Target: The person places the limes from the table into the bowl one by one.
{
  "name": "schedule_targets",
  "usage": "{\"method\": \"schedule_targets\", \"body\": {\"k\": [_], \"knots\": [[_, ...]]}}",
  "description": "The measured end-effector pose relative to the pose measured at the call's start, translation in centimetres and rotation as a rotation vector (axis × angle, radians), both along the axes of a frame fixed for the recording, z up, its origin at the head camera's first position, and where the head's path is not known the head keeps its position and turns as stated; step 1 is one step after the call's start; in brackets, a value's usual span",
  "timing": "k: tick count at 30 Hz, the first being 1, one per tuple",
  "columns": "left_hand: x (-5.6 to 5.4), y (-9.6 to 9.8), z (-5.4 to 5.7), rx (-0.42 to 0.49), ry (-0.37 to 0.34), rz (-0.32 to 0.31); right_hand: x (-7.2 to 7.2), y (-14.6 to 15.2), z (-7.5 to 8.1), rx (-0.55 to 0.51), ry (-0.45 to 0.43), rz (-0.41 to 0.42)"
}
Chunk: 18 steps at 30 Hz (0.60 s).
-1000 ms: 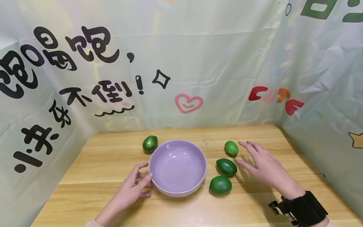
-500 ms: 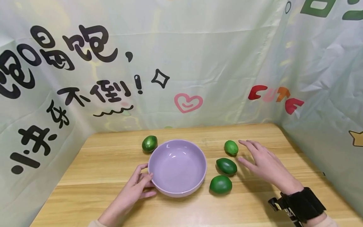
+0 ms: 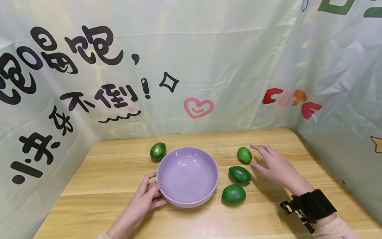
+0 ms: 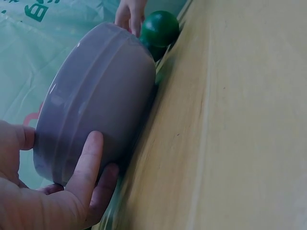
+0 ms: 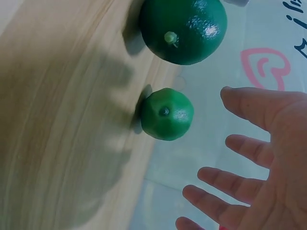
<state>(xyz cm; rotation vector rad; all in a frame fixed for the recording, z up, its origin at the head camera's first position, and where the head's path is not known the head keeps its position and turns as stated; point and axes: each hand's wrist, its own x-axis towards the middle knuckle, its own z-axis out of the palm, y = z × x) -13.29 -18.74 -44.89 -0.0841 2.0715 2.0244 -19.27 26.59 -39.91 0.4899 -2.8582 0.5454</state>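
Left hand (image 3: 144,198) grips lavender bowl (image 3: 188,177), right hand (image 3: 276,167) spread beside small lime (image 3: 244,155): probably light, firm, roll-prone, so pinch opposite sides mid-body.

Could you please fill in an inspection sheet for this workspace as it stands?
Surface: wood-grain tabletop.
Job's things: lilac bowl, upright, no fruit inside; on its right, a small bright-green lime, a dark-green pointed fruit and a larger green fruit; at its far left, a glossy green fruit.
Clutter: a dark speck at the right edge, too small to identify.
Grips: left grip, a bare hand, holds the bowl's left side; right grip, also bare, is spread beside the lime; black strap on the right wrist.
Cables: nothing seen.
Surroundings: pale printed cloth behind and at both sides.
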Motion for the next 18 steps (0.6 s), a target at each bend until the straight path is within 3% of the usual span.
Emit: {"method": "schedule_targets", "body": {"k": [18], "knots": [[0.1, 0.3, -0.1, 0.004, 0.013, 0.017, -2.5, -0.3, -0.5, -0.016, -0.077, 0.043]]}}
